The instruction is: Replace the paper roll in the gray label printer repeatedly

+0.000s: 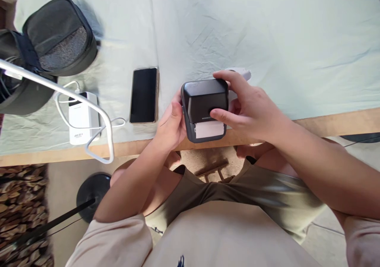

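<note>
Here, left hand (170,124) and right hand (249,105) clasp a small black printer (204,108) steady at the table edge (326,124); a phone (144,95) lies at nine o'clock.

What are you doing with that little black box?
A person seated at a table covered with a pale green cloth holds a small black box-shaped label printer in both hands at the table's near edge. The left hand grips its side; the right hand wraps its top and front. White paper shows at its slot. A black smartphone and a white power bank lie to the left.
</note>
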`<state>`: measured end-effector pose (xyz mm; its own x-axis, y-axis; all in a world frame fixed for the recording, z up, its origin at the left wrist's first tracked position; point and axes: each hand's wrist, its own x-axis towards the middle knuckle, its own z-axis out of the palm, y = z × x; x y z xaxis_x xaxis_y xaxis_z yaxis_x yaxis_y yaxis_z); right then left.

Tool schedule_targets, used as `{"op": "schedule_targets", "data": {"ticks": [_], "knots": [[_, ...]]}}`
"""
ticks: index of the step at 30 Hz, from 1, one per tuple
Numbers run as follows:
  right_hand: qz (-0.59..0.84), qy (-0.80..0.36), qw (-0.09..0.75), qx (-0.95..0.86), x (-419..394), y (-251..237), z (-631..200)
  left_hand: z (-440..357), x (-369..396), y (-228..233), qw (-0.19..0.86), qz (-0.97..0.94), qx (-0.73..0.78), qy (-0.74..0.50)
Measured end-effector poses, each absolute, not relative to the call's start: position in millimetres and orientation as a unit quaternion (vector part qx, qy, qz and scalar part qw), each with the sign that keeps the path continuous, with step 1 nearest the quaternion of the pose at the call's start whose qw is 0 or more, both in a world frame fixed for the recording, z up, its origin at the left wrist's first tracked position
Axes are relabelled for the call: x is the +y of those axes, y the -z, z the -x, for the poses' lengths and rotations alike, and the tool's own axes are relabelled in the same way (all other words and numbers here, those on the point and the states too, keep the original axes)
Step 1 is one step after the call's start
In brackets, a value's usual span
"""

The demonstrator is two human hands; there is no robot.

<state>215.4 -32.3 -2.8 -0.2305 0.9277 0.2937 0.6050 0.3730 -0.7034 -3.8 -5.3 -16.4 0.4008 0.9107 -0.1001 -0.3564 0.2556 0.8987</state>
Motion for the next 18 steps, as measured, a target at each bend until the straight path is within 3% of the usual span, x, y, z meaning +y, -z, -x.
{"op": "schedule_targets", "data": {"ticks": [11, 18], "knots": [[0.48, -0.252, 0.357, -0.761, -32.8, 13.5, -220.8, 8.7, -1.0, 22.2, 0.706, -0.402, 0.362, -0.457], [0.54, -0.279, 0.313, -0.73, -43.1, -19.8, -212.3, 10.4, 2.9, 26.7, 0.722, -0.437, 0.309, -0.439]]}}
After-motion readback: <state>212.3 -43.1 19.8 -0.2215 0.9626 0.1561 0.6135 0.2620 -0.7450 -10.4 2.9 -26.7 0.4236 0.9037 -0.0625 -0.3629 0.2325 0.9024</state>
